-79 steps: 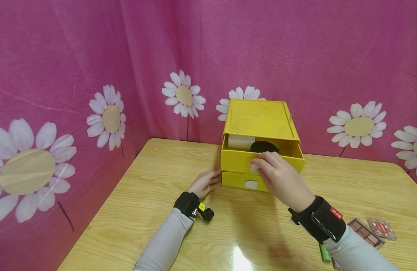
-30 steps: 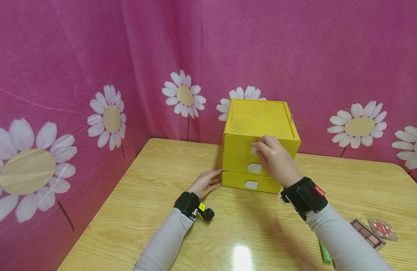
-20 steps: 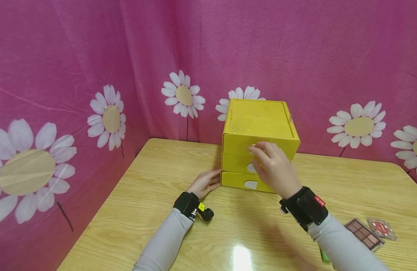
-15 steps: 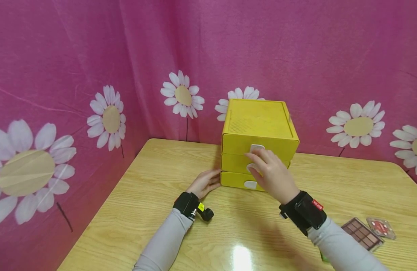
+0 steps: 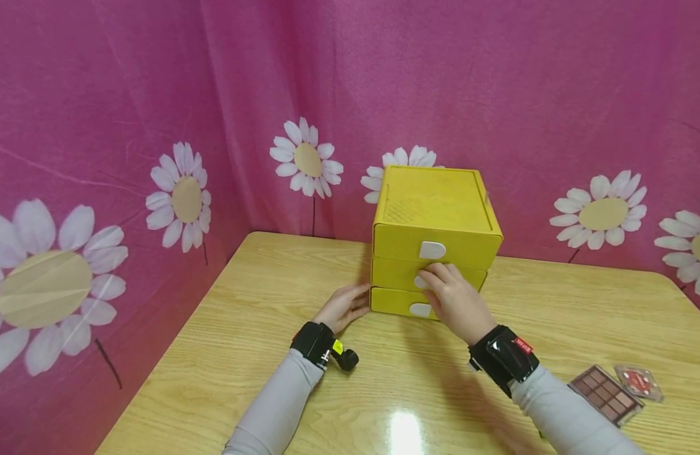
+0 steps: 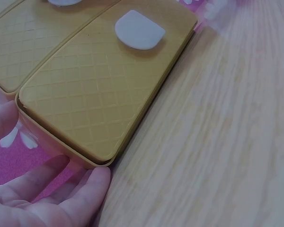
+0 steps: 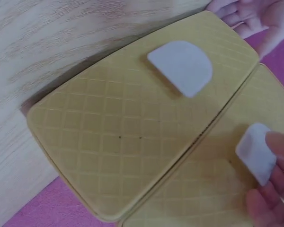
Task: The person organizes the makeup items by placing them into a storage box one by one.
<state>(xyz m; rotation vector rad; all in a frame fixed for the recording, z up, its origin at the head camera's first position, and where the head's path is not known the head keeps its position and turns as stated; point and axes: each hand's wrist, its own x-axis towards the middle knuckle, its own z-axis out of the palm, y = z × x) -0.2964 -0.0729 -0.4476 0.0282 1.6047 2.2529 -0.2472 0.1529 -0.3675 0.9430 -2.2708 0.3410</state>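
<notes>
A yellow three-drawer box (image 5: 435, 199) stands on the wooden table, all its drawers closed. My right hand (image 5: 458, 303) is at the middle drawer's white handle (image 7: 256, 153), pinching it between thumb and fingers. Above it the top drawer's white handle (image 5: 432, 250) is uncovered, and the bottom drawer's handle (image 5: 421, 309) shows just below the hand. My left hand (image 5: 344, 308) rests against the box's lower left side with relaxed fingers. In the left wrist view, its fingertips (image 6: 100, 177) touch the box's bottom corner beside the bottom drawer.
At the right of the table lie an eyeshadow palette (image 5: 606, 395) and a small clear compact with a red face (image 5: 639, 382). Something green is mostly hidden by the right sleeve (image 5: 572, 411). A pink curtain (image 5: 498, 95) with daisies hangs behind.
The top drawer, pulled out at first with things in it, has been pushed in. My right hand has let go of its handle and moved down to the middle one. The left hand stays put.
</notes>
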